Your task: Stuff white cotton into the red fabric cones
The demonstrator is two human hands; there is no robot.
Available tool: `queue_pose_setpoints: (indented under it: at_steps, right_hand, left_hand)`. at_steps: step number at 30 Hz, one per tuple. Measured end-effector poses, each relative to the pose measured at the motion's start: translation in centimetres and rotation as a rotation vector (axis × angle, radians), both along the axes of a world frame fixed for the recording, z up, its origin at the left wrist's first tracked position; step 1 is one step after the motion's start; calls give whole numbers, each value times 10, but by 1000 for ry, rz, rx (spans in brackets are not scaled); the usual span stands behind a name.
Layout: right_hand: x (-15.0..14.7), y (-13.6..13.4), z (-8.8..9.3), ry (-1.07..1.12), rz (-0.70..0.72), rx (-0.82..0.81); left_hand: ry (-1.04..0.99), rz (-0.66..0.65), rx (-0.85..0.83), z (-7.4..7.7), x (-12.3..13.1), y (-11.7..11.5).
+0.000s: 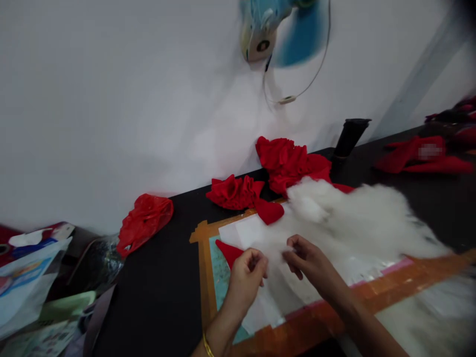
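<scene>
My left hand is closed, its fingers curled around a pointed red fabric piece whose tip sticks out to the left. Just across from it, my right hand has thumb and fingers brought together on a thin wisp of white stuffing. Both hands hover over white sheets on a taped-down mat. A large heap of fluffy white stuffing lies beyond my right hand. Another small rounded red fabric piece rests at the sheets' far edge.
Gathered red fabric pieces lie along the wall on the black table, near a black cylinder. A red plastic bag sits at left, beside bags and containers. A blue fan hangs above.
</scene>
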State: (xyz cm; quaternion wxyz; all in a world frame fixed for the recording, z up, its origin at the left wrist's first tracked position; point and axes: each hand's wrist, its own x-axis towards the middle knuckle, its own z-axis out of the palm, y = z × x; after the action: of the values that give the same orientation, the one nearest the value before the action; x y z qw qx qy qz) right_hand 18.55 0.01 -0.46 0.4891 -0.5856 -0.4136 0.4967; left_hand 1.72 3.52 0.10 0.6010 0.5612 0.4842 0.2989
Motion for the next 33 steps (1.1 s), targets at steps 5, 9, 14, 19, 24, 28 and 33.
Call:
queue_pose_setpoints:
  at_steps: [5, 9, 14, 19, 24, 28, 33]
  right_hand:
    - [3, -2, -11, -69, 22, 6]
    - [-7, -4, -17, -108, 54, 23]
    - [-11, -9, -25, -181, 117, 22]
    - [-9, -28, -27, -299, 81, 181]
    - [-24, -56, -30, -241, 133, 204]
    - [-19, -70, -36, -343, 96, 145]
    - [7, -73, -51, -342, -82, 30]
  left_hand:
    - [-55, 61, -44, -5, -8, 1]
    - [-142, 78, -51, -1, -6, -3]
    - [-18, -18, -17, -4, -11, -5]
    - [21, 73, 85, -11, -19, -9]
    - [-36, 8, -26, -10, -11, -38]
    - [19, -47, -40, -8, -17, -56]
    - [484, 21, 588, -26, -41, -44]
